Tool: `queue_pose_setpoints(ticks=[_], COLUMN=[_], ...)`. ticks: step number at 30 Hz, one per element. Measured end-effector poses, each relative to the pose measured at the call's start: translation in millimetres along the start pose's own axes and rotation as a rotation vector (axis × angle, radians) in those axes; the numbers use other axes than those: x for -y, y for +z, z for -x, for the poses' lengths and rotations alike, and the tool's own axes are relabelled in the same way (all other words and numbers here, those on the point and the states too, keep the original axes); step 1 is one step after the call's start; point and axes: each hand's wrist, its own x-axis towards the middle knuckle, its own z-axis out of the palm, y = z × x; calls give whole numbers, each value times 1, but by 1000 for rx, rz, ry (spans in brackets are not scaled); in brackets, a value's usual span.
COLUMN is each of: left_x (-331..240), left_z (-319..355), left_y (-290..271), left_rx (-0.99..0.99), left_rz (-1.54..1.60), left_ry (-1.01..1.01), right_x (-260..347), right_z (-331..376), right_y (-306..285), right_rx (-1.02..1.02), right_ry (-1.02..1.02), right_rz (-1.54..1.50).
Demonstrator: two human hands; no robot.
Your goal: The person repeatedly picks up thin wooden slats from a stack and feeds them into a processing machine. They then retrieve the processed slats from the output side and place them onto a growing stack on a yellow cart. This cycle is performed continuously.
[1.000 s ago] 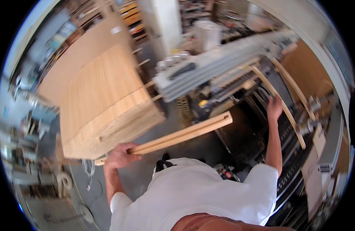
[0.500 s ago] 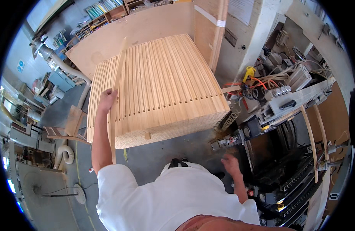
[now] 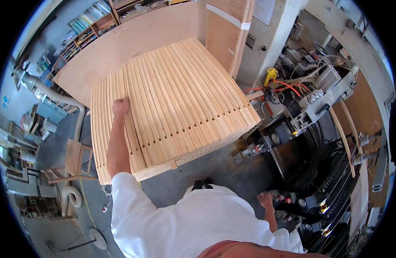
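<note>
My left hand [image 3: 120,106] is closed around a long wooden slat [image 3: 131,129], which lies along the top of a large stack of slats [image 3: 180,86]. The slats are pale and run side by side, with a row of small dark holes near their closer ends. Part of the held slat is hidden by my hand and forearm. Low on the right, my right hand [image 3: 265,199] hangs with its fingers curled and nothing visible in them, beside the dark machine [image 3: 301,172].
A tall board [image 3: 150,38] stands behind the stack. On the right are the machine with hoses, a yellow air gun [image 3: 271,75] and two curved wooden strips [image 3: 342,137]. A wooden frame [image 3: 73,159] and a grey duct [image 3: 79,120] stand at left.
The slat in my left hand has come down from a raised, slanted position onto the stack. My right hand has moved lower and its fingers are more curled. The view has shifted.
</note>
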Motion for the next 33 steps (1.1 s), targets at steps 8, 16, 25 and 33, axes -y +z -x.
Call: queue_pose_setpoints(ticks=[8,16,25,33], left_x=[81,-208,-186,-166], left_z=[-48,316,613,724], left_y=[-36,47,272,314], left_rx=[-265,22,1467,1740], left_rz=[-241,652,417,27], left_ry=[510,946,913,1009], right_x=[34,47,-75,-131], right_z=[3,115,379,572], right_y=[28,-81,-113,-9], right_rx=[9,-634,-1337,-1196], right_ry=[-87,104,717,1503], right_rz=[-220,-290,127,571])
